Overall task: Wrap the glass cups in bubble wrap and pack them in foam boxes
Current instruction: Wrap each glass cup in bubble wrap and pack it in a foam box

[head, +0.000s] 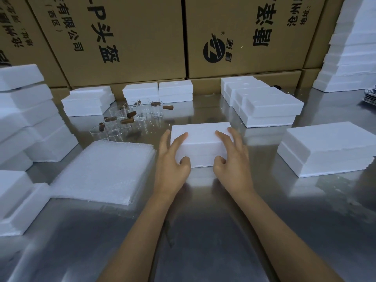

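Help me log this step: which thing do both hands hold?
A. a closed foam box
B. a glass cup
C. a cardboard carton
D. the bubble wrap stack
A: the left hand and right hand grip the ends of the closed foam box; the cups and bubble wrap lie untouched.

Two bare forearms in shot, entering from bottom edge. No sleeves visible, no cuffs. Left hand (173, 157): no glove, no ring, no watch at wrist. Right hand (232, 157): likewise bare, no glove, no jewellery. Fingernails short, unpainted.
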